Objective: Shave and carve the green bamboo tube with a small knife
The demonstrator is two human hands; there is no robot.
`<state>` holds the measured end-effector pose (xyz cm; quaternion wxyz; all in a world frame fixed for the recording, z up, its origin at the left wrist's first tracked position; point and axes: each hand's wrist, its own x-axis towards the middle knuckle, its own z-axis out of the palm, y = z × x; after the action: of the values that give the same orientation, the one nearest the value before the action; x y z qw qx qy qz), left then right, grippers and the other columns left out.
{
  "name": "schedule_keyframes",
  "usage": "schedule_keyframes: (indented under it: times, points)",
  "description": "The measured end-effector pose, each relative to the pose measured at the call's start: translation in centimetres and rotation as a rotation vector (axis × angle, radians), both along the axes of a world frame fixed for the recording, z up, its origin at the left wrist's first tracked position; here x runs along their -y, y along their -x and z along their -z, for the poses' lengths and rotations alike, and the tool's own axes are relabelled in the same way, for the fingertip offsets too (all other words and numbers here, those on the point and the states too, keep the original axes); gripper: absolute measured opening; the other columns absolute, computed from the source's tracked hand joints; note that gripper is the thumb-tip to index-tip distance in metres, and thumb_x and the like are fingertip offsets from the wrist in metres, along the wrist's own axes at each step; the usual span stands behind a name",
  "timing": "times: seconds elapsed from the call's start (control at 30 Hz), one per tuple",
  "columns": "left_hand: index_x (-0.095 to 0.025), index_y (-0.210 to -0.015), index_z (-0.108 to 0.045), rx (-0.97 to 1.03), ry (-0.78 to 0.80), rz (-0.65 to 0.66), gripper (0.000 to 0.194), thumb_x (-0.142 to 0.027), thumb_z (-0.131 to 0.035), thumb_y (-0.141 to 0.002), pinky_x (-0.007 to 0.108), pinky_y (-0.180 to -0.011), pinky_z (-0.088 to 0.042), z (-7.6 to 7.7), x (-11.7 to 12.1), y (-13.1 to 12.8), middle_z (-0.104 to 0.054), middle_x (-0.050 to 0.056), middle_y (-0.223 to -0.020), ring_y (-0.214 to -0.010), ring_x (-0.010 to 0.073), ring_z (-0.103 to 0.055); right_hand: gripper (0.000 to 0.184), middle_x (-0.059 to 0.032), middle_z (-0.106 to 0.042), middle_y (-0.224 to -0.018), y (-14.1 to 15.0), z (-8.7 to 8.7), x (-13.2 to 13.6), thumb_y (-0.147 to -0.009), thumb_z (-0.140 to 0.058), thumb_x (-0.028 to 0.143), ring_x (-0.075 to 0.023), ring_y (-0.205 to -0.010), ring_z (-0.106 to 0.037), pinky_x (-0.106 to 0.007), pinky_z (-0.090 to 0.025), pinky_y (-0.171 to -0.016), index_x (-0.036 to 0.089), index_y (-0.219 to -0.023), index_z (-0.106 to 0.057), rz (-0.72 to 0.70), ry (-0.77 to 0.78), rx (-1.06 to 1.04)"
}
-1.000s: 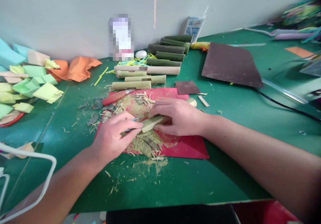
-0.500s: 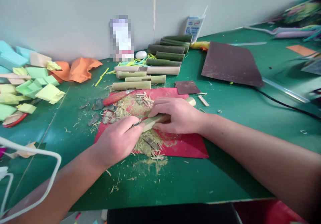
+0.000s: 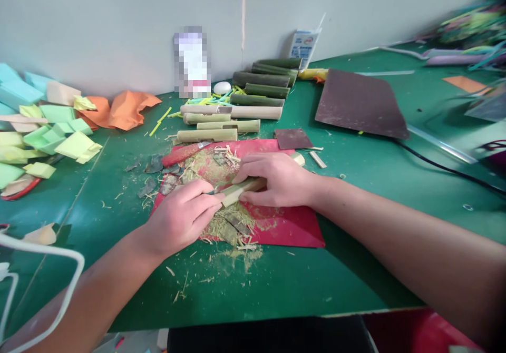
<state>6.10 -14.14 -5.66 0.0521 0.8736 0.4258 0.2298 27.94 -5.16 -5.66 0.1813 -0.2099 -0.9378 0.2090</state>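
Note:
My right hand (image 3: pixel 276 179) is closed over a pale bamboo piece (image 3: pixel 237 190) and presses it down on a red mat (image 3: pixel 288 229). Just left of it, my left hand (image 3: pixel 184 217) is closed on a small knife (image 3: pixel 215 189) whose blade meets the near end of the bamboo. Green-yellow shavings (image 3: pixel 229 226) are heaped on the mat around and under both hands.
Several cut bamboo pieces (image 3: pixel 233 113), pale and dark green, lie in rows behind the mat. A red-handled tool (image 3: pixel 184 153) rests on the mat's far left corner. Brown sandpaper sheets (image 3: pixel 358 103) lie right, folded coloured papers (image 3: pixel 47 131) left. A black cable (image 3: pixel 446 168) crosses the right side.
My left hand has made small back-and-forth strokes with the knife against the bamboo's end. My right hand has kept its hold, and the view has shifted slightly.

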Motion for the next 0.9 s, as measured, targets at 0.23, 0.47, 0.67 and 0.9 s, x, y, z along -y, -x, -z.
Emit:
schedule_keyframes:
  times: [0.23,0.47,0.67,0.9]
  points:
    - [-0.015,-0.095,-0.064,0.065,0.045,0.027,0.015,-0.016,-0.051,-0.089,0.024,-0.071,-0.047,-0.18,-0.37,0.23,-0.059,0.006,-0.089,-0.079,0.0123,-0.057,0.017,-0.0025,-0.062,-0.087,0.03,-0.07,-0.03,-0.074,-0.06,0.028,-0.0157,-0.077,-0.055,-0.026,-0.035,-0.064,0.019,-0.088,-0.064,0.007,0.005,0.01]
    - [-0.013,-0.095,-0.065,0.118,0.001,0.088,0.014,-0.014,-0.052,-0.088,0.025,-0.073,-0.047,0.33,-0.87,0.29,-0.06,0.007,-0.089,-0.081,0.0126,-0.058,0.02,-0.0033,-0.063,-0.088,-0.06,-0.15,-0.08,-0.075,-0.06,0.03,-0.0162,-0.078,-0.055,-0.026,-0.036,-0.064,0.019,-0.09,-0.065,-0.005,0.021,0.026]
    - [-0.012,-0.095,-0.066,0.108,0.012,0.079,0.015,-0.012,-0.052,-0.088,0.024,-0.07,-0.046,0.07,-0.71,0.25,-0.06,0.007,-0.088,-0.078,0.012,-0.057,0.018,-0.0023,-0.063,-0.086,-0.02,-0.11,-0.17,-0.075,-0.06,0.029,-0.0156,-0.077,-0.055,-0.025,-0.035,-0.064,0.02,-0.089,-0.065,-0.01,0.023,0.015]
    - [-0.012,-0.095,-0.066,0.106,0.038,0.079,0.016,-0.012,-0.052,-0.088,0.024,-0.069,-0.046,0.02,-0.6,0.21,-0.059,0.007,-0.086,-0.077,0.0118,-0.056,0.018,-0.0022,-0.063,-0.086,0.03,-0.12,-0.24,-0.074,-0.061,0.029,-0.0154,-0.076,-0.055,-0.026,-0.035,-0.063,0.02,-0.089,-0.066,-0.019,0.024,0.011]
